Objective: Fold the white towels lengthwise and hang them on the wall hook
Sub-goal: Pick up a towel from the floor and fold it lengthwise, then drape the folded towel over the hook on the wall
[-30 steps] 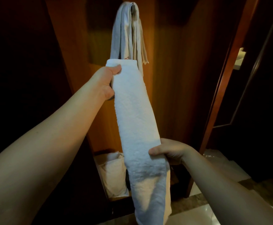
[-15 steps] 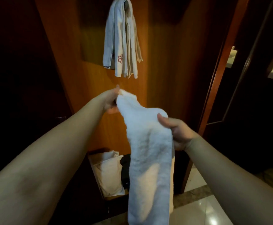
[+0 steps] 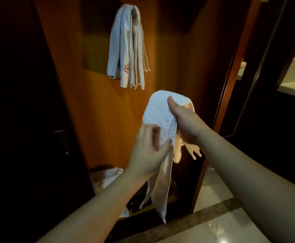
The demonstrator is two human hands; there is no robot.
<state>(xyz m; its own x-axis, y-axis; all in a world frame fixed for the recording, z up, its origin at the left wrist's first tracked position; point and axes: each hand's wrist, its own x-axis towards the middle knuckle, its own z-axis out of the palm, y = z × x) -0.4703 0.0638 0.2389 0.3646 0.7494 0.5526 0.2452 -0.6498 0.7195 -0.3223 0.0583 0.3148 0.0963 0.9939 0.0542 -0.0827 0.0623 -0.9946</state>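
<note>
A long white towel (image 3: 158, 109), folded into a narrow strip, is draped over my right hand (image 3: 183, 121), whose thumb presses on its top while the fingers curl under the fold. Both ends hang down toward the floor. My left hand (image 3: 148, 151) sits just below and pinches the near hanging layer between thumb and fingers. Above, several folded white towels (image 3: 127, 48), one with a pink flower mark, hang from the wall hook (image 3: 134, 10) on the wooden panel.
A wooden wall panel (image 3: 94, 102) faces me, with a dark door and handle (image 3: 62, 141) to the left. A low open shelf holds white cloth (image 3: 106, 178). Glossy tiled floor (image 3: 222, 216) and a doorway frame (image 3: 231, 67) lie to the right.
My left hand let go of the towel's top end and dropped to the hanging part. My right hand rose, so the towel now drapes doubled over it.
</note>
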